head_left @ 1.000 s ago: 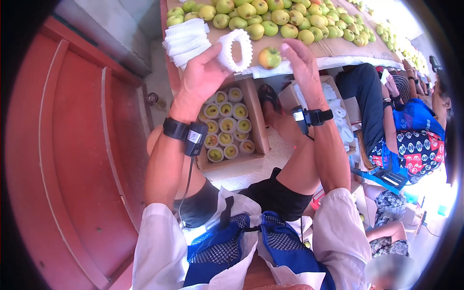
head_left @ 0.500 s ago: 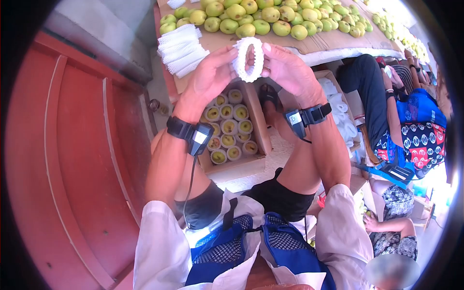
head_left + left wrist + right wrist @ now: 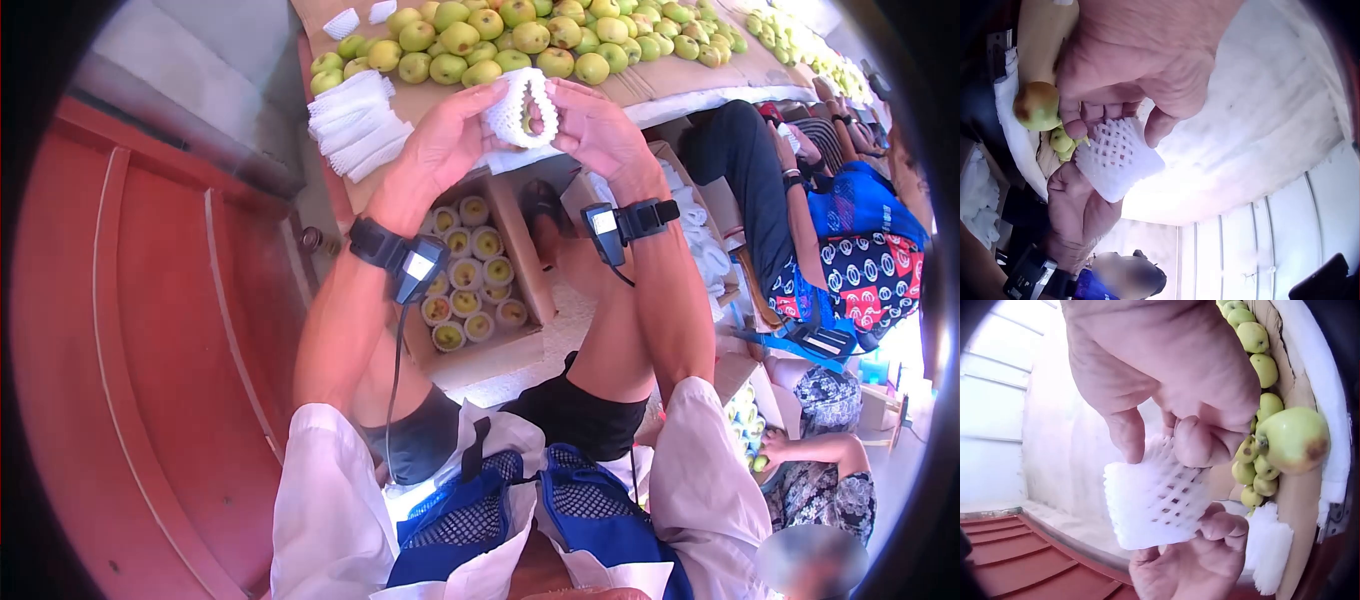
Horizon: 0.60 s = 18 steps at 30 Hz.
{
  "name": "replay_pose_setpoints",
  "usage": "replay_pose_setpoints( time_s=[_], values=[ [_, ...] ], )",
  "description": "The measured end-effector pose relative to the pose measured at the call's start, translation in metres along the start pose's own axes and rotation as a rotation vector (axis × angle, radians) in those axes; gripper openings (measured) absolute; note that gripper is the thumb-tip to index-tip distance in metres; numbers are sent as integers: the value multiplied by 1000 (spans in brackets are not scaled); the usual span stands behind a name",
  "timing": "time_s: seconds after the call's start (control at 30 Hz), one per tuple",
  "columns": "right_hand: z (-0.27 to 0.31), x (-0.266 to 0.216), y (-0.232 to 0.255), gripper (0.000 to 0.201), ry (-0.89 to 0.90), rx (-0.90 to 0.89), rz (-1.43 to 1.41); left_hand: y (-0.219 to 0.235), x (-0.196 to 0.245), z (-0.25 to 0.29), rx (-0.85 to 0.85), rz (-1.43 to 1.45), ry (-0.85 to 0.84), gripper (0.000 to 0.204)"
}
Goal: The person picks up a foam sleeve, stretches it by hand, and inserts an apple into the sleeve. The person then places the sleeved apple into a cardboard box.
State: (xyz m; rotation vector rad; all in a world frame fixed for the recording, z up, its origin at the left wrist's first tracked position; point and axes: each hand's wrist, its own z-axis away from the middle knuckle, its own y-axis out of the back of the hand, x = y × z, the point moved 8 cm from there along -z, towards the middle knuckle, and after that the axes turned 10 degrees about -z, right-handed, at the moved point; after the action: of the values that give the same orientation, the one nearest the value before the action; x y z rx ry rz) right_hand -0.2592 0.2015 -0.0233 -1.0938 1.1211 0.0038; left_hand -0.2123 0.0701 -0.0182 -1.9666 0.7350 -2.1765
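Both hands hold a white foam net sleeve [image 3: 512, 108] stretched into an open ring at the table's front edge. My left hand [image 3: 440, 140] pinches its left side, and my right hand [image 3: 605, 140] grips its right side. In the left wrist view the sleeve [image 3: 1119, 162] spans between the left hand [image 3: 1141, 62] above and the right hand [image 3: 1082, 209] below. The right wrist view shows the net sleeve [image 3: 1154, 500] under the right hand's fingers. A green apple with a brown patch [image 3: 1297, 440] is near that hand; contact cannot be told.
Many green apples [image 3: 460, 38] cover the cardboard-topped table [image 3: 650, 85], with stacked sleeves [image 3: 355, 120] at its left. Below, a box [image 3: 533, 265] holds sleeved apples [image 3: 465, 273]. Another box of white sleeves [image 3: 700, 225] is to its right. Other people sit at the right; a red door [image 3: 150, 350] stands left.
The right hand has moved left from beside an apple to the sleeve, which both hands now hold. The sleeve has shifted right and is spread between them. The head view has shifted slightly.
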Motion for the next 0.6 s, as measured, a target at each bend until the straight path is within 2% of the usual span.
replay_pose_setpoints(
  time_s=[0.2, 0.4, 0.6],
  values=[
    [-3, 3, 27, 18, -16, 145, 131, 21, -16, -11, 137, -21, -42, 39],
    [-10, 6, 42, 20, 34, 261, 250, 41, -30, -18, 251, -105, -3, 24],
    [-13, 8, 53, 25, 57, 396, 377, 58, -41, -23, 343, -156, 19, 18]
  ],
)
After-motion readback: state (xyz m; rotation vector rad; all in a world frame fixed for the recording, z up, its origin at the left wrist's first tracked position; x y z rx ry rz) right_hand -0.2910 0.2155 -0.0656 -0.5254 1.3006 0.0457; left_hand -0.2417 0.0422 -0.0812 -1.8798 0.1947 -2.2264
